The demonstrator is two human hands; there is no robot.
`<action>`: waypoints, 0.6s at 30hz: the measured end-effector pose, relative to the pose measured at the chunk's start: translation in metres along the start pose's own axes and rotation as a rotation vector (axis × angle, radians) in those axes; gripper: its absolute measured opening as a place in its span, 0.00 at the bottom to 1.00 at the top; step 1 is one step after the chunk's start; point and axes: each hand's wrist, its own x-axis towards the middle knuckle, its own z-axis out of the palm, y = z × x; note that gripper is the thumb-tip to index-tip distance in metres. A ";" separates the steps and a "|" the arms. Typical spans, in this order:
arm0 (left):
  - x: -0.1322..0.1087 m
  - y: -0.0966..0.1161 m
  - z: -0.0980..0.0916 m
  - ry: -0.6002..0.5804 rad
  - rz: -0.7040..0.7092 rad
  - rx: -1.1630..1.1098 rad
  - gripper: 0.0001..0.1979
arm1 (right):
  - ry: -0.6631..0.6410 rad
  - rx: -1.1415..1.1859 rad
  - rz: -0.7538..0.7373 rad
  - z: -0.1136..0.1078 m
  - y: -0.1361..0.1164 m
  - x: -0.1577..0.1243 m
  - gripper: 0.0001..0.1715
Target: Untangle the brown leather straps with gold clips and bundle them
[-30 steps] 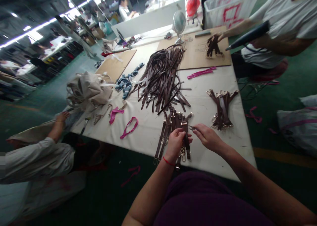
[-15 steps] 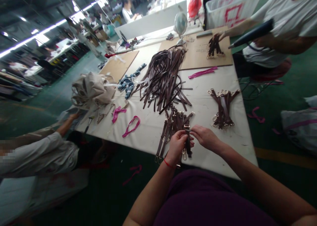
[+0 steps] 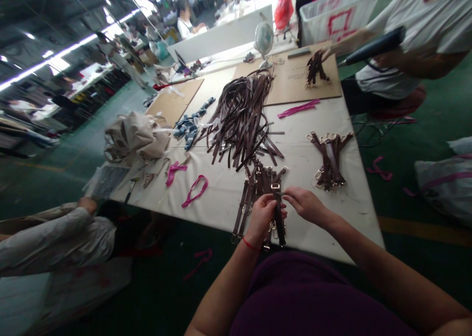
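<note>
At the counter's (image 3: 313, 234) near edge, a brown buckled strap (image 3: 279, 223) is held.
At left, loose straps (image 3: 241, 209) are spread; the buckled strap is pinched in the left hand's (image 3: 261, 214) closed grip; a tiny, unidentifiable item (image 3: 280, 193) is pinched by the right hand (image 3: 304, 204); farther right, a strap bundle (image 3: 333, 164) is laid.

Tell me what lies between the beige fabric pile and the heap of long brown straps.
In the head view, a bunch of blue strips lies between the beige fabric pile and the strap heap.
</note>
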 end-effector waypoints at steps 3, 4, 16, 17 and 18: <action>0.000 0.001 -0.002 0.013 -0.004 -0.013 0.16 | 0.043 0.047 0.014 -0.002 0.001 -0.003 0.13; -0.001 0.001 -0.003 0.013 -0.004 -0.014 0.16 | 0.038 0.040 0.014 -0.003 0.001 -0.004 0.13; 0.001 -0.001 -0.004 0.007 0.042 0.014 0.16 | -0.076 -0.125 0.046 -0.001 -0.004 -0.005 0.13; 0.001 -0.001 -0.003 0.011 0.043 0.018 0.16 | -0.078 -0.130 0.046 -0.002 -0.005 -0.005 0.13; 0.001 -0.002 -0.003 0.013 0.042 0.022 0.16 | -0.081 -0.136 0.045 -0.002 -0.005 -0.005 0.13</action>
